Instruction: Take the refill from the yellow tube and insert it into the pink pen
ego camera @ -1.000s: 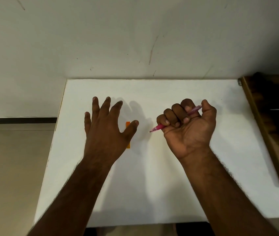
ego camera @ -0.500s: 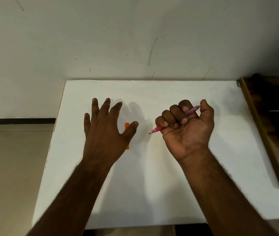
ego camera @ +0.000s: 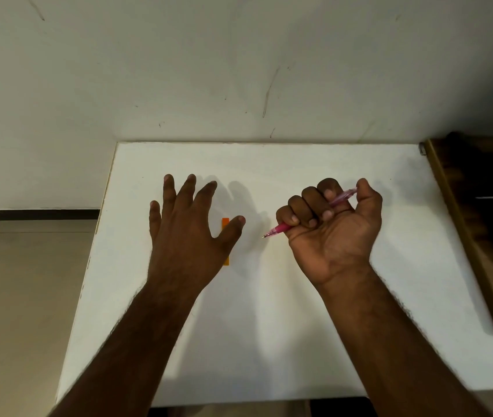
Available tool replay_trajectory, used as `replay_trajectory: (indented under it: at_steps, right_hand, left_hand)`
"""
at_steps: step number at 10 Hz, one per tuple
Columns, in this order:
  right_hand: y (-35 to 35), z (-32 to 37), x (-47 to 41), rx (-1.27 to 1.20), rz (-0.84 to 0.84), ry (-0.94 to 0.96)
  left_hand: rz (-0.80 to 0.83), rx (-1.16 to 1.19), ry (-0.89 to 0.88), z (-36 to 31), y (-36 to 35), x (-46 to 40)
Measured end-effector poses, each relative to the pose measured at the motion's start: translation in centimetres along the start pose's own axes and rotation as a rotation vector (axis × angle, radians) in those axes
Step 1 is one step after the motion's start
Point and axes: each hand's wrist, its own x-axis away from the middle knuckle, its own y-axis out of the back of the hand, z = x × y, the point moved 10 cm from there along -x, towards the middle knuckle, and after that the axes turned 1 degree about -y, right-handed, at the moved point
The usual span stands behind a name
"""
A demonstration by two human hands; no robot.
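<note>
From the head camera, a flat white rectangular surface (ego camera: 269,326) sits against a pale, scuffed wall (ego camera: 239,70), and two bare forearms reach over it from the near edge.

The left hand (ego camera: 188,236) is spread wide, palm down, fingers straight and fanned apart — it grips nothing. Under its thumb lies a small yellow-orange tube (ego camera: 225,224), flat on the surface with its long side running away from the viewer; only its far end and a sliver near the base of the thumb show, the middle being hidden by the hand. Whether the hand touches the tube cannot be told.

The right hand (ego camera: 332,227) is turned palm up and curled into a fist round a slim translucent pink pen (ego camera: 281,227). The pen runs diagonally through the fist — its pointed tip pokes out on the lower left, toward the left hand, and its other end shows between forefinger and thumb.

At the right edge stands a dark wooden piece of furniture (ego camera: 479,221).
</note>
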Motion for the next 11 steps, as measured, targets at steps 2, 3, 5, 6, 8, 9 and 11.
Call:
replay_trajectory:
  at_steps: [2, 3, 5, 6, 8, 9, 11]
  right_hand:
    - [-0.05, -0.06, -0.05, 0.001, 0.002, 0.002]
    - [-0.04, -0.25, -0.03, -0.002, -0.003, -0.009]
    - [-0.03, -0.14, -0.24, 0.009, -0.008, 0.005]
    - [0.04, -0.07, -0.20, -0.007, -0.009, 0.006]
    - [0.10, 0.14, -0.14, -0.015, -0.004, 0.020]
    - [0.04, -0.03, -0.22, -0.026, 0.000, 0.011]
    - [-0.05, 0.17, -0.22, -0.037, 0.002, 0.016]
  left_hand:
    - [0.006, -0.004, 0.002, 0.15, -0.14, -0.08]
    - [0.005, -0.004, 0.003, 0.18, -0.15, -0.13]
    - [0.001, -0.001, 0.000, 0.28, -0.19, -0.24]
    - [-0.002, -0.011, 0.000, 0.21, -0.18, -0.16]
    - [-0.001, -0.011, -0.003, 0.23, -0.22, -0.13]
    - [-0.004, -0.005, -0.005, 0.25, -0.22, -0.18]
    - [-0.003, -0.002, -0.003, 0.12, -0.08, -0.14]
